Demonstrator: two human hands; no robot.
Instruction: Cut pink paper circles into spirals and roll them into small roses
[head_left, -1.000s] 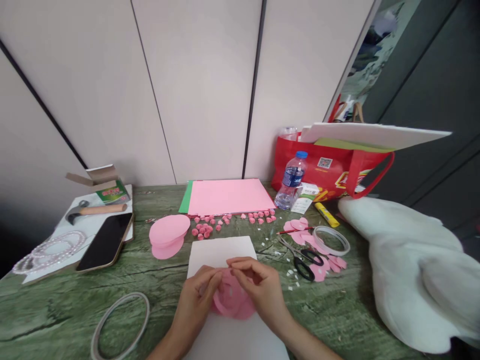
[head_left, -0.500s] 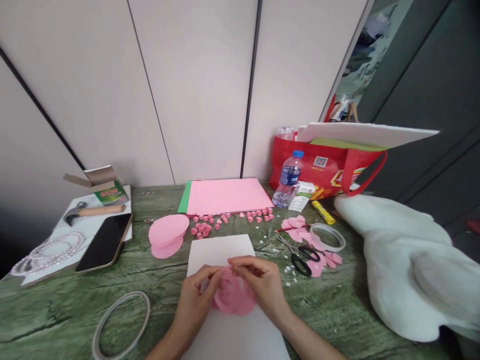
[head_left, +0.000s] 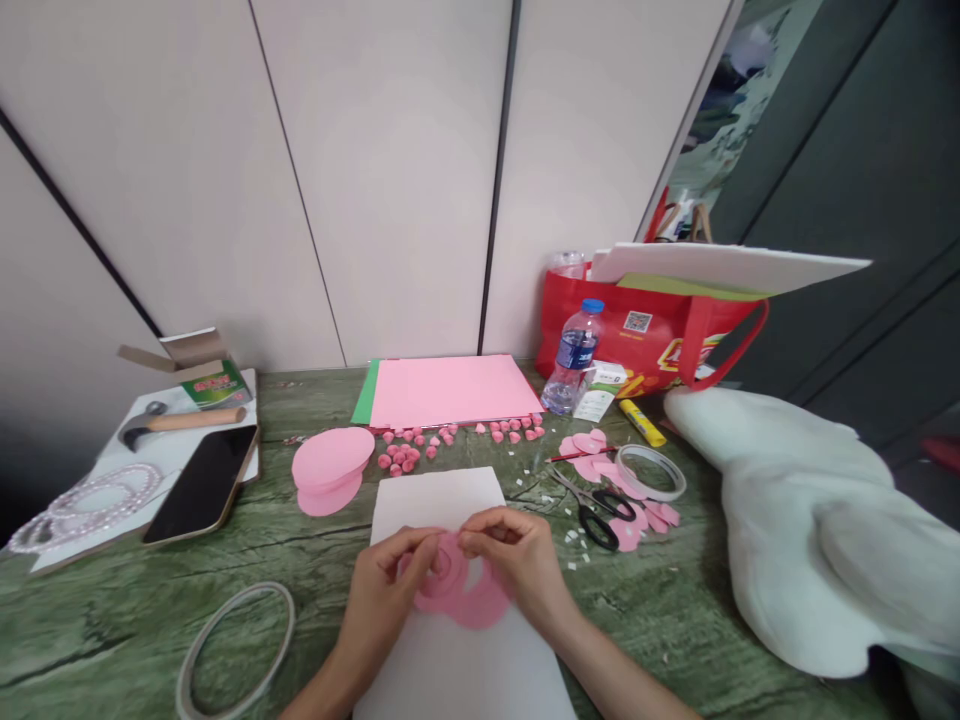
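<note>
A pink paper spiral is between my two hands, over a white board. Its left end is rolled into loose coils, and a wide curved strip trails to the right. My left hand pinches the coiled end between thumb and fingers. With thumb and forefinger, my right hand grips the upper edge of the strip, close to the left fingertips. Beyond the board lie several small rolled pink paper roses. Round pink paper discs are stacked to the left.
Black-handled scissors, a tape roll, pink scraps and a glue stick lie to the right. Another tape roll is front left, near a phone and a hammer. A water bottle stands by a red bag.
The coiled end has shifted left with my left hand, and a gap now shows between the coil and the trailing strip. My view has turned slightly right.
</note>
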